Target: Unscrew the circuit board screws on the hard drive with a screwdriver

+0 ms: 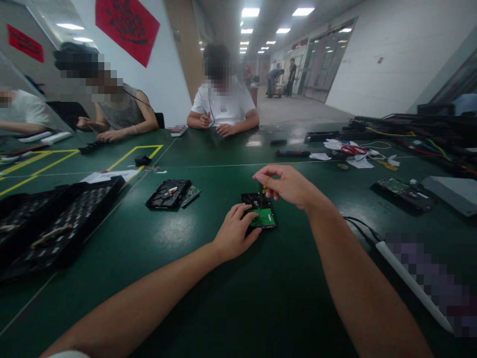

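Observation:
A hard drive [265, 218] lies on the green table in front of me, its green circuit board facing up at the near end and its black casing at the far end. My left hand [234, 232] grips the drive from the left, fingers on its far side and thumb at the near edge. Above the drive, my right hand [290, 185] pinches the top of a small screwdriver [264, 190] with a dark and yellow handle. The screwdriver points down at the drive; where its tip meets the drive is too small to make out.
Left of my hands lie another hard drive [168, 194] and a loose circuit board [191, 196]. A black tray [70, 223] stands farther left. At right are another drive [402, 194], a grey box [452, 195] and cables [410, 136]. Co-workers sit across the table.

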`<state>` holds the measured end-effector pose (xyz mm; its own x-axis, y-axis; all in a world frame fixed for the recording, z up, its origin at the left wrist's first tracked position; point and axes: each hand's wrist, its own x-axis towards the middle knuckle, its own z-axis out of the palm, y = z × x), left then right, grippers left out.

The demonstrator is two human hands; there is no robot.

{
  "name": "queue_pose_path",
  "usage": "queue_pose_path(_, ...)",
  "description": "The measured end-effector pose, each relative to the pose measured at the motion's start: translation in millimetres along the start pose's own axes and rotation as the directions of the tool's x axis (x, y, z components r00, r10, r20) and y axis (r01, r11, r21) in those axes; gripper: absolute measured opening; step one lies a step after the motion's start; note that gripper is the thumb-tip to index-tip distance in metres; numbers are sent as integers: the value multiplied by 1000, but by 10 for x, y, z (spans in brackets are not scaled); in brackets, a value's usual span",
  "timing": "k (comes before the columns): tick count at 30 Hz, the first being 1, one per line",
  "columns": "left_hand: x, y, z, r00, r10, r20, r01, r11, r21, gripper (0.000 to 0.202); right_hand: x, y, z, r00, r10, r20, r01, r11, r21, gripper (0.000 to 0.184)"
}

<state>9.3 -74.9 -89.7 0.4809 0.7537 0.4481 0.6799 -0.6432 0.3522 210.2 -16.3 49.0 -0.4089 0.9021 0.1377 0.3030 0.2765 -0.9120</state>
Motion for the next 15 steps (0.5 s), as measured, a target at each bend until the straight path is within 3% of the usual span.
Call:
queue_pose_path(5,0,-10,11,1000,4,-5,-4,1000,1,40,-7,-16,7,1000,26,-6,-25,998,50,3)
queue_pose_path(10,-3,-13,17,1000,5,-7,-5,1000,-5,39,6,-30,-10,999,36,-11,-36,999,19,14)
queue_pose_path(15,1,0,2,1000,6,-9,-7,1000,-10,38,-9,-33,-20,1000,-14,-28,13,999,-34,11)
